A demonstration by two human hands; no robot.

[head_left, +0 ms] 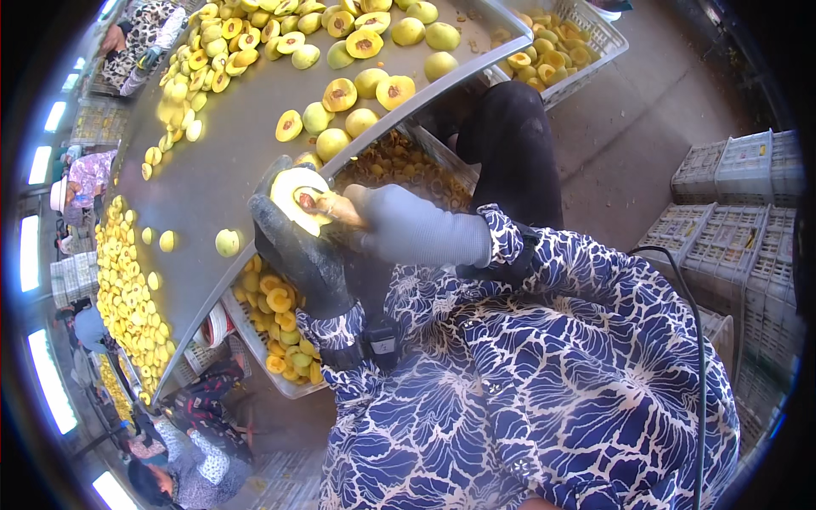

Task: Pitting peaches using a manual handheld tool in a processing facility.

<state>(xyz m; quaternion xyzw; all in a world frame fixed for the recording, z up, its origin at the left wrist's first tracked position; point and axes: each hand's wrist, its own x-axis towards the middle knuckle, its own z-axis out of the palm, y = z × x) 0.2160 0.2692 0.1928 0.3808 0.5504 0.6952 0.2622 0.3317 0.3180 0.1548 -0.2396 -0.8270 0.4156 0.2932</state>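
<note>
My left hand [305, 271], in a dark coated glove, cups a halved yellow peach [288, 194] just off the near edge of the metal table [210, 159]. The cut face is turned up and shows a brown pit [306, 201]. Gripped in my right hand [424, 226], in a grey knit glove, is a small tool with a wooden handle [342, 209]. Its working end is at the pit, mostly hidden by the handle and the fruit. Several halves and whole-looking peaches [339, 94] lie on the table just beyond my hands.
Below the table edge stand a crate of pitted halves [299, 391] and a bin of brownish scraps [440, 150]. Another fruit crate [583, 80] sits at upper right. White crates [720, 236] are stacked at right, beside a hanging black cable [700, 382]. Co-workers [191, 472] sit around the table.
</note>
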